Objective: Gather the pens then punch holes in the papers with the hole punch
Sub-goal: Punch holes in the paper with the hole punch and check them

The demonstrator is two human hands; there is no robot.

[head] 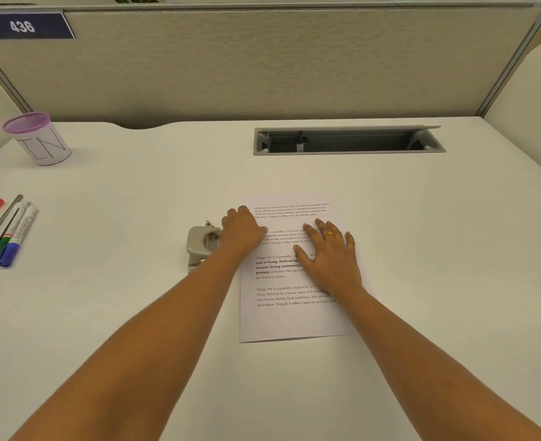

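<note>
A printed sheet of paper (294,316) lies flat on the white desk in the middle. My right hand (329,253) rests on it with fingers spread flat. My left hand (243,230) sits at the paper's left edge with its fingers curled; whether they hold the edge is hidden. A grey hole punch (200,246) stands just left of that hand, touching the wrist area. Several markers and pens (5,230) with blue, green and red caps lie in a loose row at the far left edge. A white cup with a purple mesh rim (40,138) stands at the back left.
An open grey cable tray (348,140) is sunk into the desk at the back right. A beige partition wall (262,65) closes off the far edge, with a blue number plate (24,25) at top left. Curved side panels flank the desk.
</note>
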